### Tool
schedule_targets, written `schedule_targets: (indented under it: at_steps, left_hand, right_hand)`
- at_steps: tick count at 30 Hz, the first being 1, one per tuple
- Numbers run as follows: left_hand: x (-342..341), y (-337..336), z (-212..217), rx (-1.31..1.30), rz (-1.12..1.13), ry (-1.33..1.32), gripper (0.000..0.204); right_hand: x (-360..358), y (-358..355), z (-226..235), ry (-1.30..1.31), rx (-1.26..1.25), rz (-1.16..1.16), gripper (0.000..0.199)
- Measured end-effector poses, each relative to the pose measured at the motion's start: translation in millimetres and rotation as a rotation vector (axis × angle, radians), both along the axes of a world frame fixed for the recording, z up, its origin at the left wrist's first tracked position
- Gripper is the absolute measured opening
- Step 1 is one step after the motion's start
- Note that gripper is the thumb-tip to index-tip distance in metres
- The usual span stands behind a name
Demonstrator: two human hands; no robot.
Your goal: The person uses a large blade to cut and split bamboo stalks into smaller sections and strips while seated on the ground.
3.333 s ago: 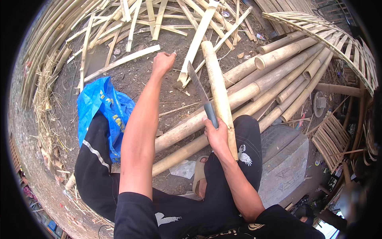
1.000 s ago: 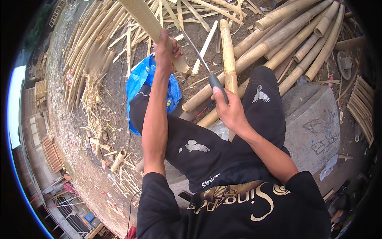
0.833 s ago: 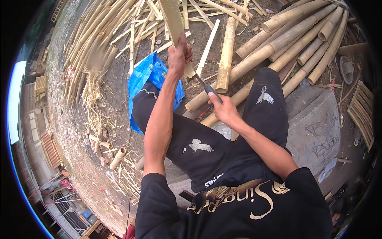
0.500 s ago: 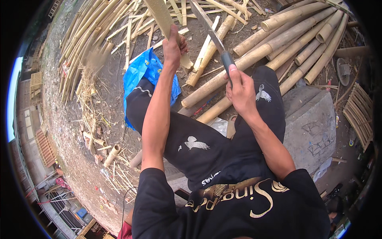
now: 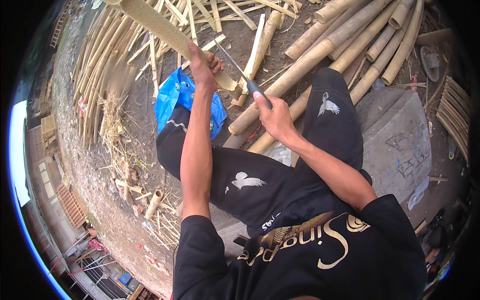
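Observation:
My left hand (image 5: 204, 67) is wrapped round a long, broad piece of split bamboo (image 5: 155, 27), which slants from the upper left down to a rough, pale end. In my right hand (image 5: 274, 117) is the dark handle of a long knife (image 5: 231, 61). Its blade points up and to the left, seen nearly edge-on, just right of the bamboo's lower end. Whether blade and bamboo touch, I cannot tell. Below the left hand, a blue plastic bag (image 5: 172, 97) lies around my left knee.
Thick bamboo poles (image 5: 310, 65) lie at the upper right, reaching toward my legs. Split bamboo strips (image 5: 100, 65) are heaped at the upper left, with shavings (image 5: 117, 135) below them. A grey slab (image 5: 395, 145) lies right of my leg, and a sandal (image 5: 429, 62) beyond it.
My right hand has brought the knife left and down, close to the bamboo's lower end. My left hand has shifted slightly left and down, and the bamboo slants more to the left.

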State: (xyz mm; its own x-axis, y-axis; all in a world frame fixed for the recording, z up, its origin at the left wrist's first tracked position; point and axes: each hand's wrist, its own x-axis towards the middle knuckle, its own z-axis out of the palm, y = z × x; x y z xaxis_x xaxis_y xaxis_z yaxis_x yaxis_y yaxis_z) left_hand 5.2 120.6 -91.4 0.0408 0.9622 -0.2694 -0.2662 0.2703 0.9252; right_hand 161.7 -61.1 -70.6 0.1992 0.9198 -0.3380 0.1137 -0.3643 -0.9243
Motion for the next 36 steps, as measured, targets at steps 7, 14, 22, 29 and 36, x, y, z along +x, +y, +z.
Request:
schedule_targets:
  at_steps: [7,14,22,29,36]
  left_hand:
    - [-8.4,-0.8,16.8,0.021,0.123,-0.191,0.079]
    - [-12.9,-2.8,11.5,-0.101,0.231,-0.212,0.082]
    - [-5.3,-11.5,31.7,0.029,0.153,-0.153,0.08]
    - [9.3,-24.6,31.6,0.144,0.193,-0.156,0.082]
    - [-89.9,-6.2,109.2,0.493,0.268,-0.375,0.081]
  right_hand:
    - [4.0,0.2,21.6,0.094,0.163,-0.109,0.054]
    - [-7.6,-13.2,-14.3,-0.036,-0.068,0.062,0.054]
    - [9.1,-4.6,-23.1,-0.284,0.0,0.235,0.051]
    - [19.6,6.3,-33.2,-0.21,-0.036,0.179,0.056]
    - [65.6,22.3,-90.1,-0.301,-0.244,0.066,0.062]
